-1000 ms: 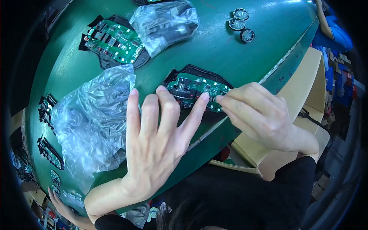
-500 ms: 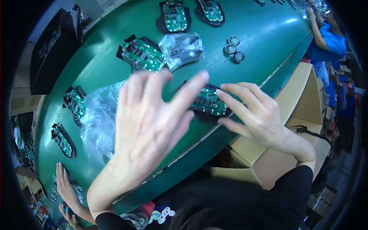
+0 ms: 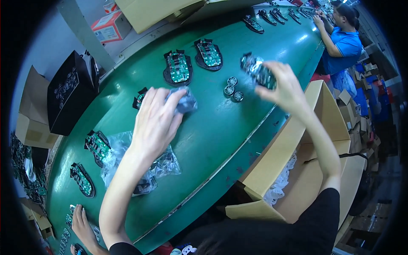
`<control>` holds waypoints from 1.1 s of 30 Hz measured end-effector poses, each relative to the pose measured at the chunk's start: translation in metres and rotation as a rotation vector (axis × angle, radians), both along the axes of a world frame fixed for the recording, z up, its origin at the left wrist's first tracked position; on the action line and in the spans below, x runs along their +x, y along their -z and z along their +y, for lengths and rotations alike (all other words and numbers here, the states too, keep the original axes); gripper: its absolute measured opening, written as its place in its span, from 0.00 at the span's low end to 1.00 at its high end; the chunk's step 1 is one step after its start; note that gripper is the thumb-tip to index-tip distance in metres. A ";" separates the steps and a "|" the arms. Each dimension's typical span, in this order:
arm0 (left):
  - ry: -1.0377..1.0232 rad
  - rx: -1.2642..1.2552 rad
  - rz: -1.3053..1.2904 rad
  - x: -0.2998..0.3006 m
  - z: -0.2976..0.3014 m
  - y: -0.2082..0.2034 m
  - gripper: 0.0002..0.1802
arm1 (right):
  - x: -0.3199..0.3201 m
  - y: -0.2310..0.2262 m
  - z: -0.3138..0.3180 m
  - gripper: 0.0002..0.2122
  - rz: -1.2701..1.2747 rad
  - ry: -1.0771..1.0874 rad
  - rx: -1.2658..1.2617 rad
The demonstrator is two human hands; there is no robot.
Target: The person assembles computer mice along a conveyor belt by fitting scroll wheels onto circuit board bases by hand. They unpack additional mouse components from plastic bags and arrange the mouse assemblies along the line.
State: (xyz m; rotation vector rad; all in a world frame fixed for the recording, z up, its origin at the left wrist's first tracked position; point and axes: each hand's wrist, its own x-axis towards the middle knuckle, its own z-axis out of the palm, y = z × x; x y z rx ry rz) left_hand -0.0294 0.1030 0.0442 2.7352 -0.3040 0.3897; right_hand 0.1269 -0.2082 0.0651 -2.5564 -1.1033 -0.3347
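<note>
While the right hand (image 3: 284, 87) reaches out to the right of three little wheels (image 3: 229, 89), its thumb and fingers grip a board (image 3: 264, 76), just above and right of them. Left of the wheels, the left hand (image 3: 155, 114) bends over a clear bag (image 3: 188, 102); I can't tell if it grips. Bare green table (image 3: 212, 131) runs below the wheels to a pale edge (image 3: 214, 170). The tilted board looks dark, green, shiny and blurry.

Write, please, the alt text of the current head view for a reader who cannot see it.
A person's right hand holds a circuit board over a green table, while the left hand touches a plastic bag. Three small wheels lie between the hands, and an open cardboard box stands at the right.
</note>
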 end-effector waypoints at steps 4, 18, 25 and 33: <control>0.056 -0.085 0.095 -0.054 -0.016 -0.020 0.36 | 0.109 0.047 0.000 0.33 0.100 0.237 0.004; -0.103 0.239 0.134 -0.172 0.056 0.000 0.38 | 0.096 0.036 0.062 0.18 0.106 -0.135 0.013; -0.113 0.353 0.117 -0.164 0.039 -0.049 0.34 | 0.070 0.014 0.060 0.16 0.195 -0.138 -0.082; -0.033 0.095 -0.063 -0.023 -0.002 -0.052 0.33 | 0.030 0.012 0.032 0.19 0.500 -0.137 -0.251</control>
